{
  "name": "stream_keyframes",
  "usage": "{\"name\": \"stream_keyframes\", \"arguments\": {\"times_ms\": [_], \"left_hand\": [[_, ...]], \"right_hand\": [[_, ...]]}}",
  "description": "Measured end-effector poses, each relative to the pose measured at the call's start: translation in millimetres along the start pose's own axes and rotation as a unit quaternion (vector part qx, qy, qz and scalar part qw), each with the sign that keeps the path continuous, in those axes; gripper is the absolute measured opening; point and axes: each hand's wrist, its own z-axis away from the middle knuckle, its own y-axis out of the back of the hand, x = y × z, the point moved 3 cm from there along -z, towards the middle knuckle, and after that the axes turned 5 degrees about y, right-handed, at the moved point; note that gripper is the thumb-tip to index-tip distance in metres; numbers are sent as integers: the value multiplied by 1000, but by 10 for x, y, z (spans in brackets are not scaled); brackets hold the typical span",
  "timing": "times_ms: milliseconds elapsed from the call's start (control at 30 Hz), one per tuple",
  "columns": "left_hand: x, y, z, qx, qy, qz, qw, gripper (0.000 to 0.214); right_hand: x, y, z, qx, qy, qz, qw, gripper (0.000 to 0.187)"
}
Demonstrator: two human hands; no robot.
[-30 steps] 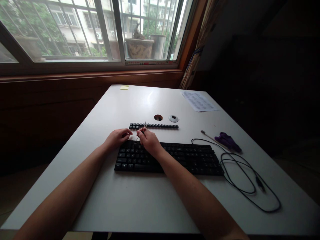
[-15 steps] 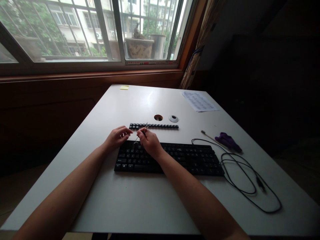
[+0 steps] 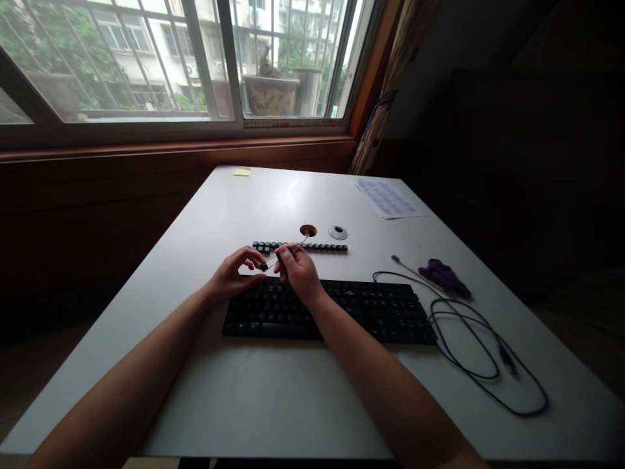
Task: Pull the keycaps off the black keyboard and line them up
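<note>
While the left hand gapes beside a keycap, the right hand grips a wire tool slanting down-left toward it

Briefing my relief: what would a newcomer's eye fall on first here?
Probably the bright barred window beyond the white table. Then the black keyboard on it and, at its far edge, the right hand gripping a keycap puller with a keycap at its end. A purple cloth lies off the keyboard's far-right corner.
</note>
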Motion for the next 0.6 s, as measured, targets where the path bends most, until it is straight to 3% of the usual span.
{"name": "stream_keyframes", "arguments": {"times_ms": [267, 433, 600], "left_hand": [[-65, -46, -2, 19, 30, 38, 999, 20], [-52, -33, 24, -14, 91, 114, 989, 21], [-17, -29, 41, -55, 111, 110, 986, 20]], "right_hand": [[19, -11, -11, -14, -9, -32, 999, 35], [-17, -3, -14, -12, -37, -68, 997, 33], [-35, -4, 3, -3, -58, -75, 996, 29]]}}
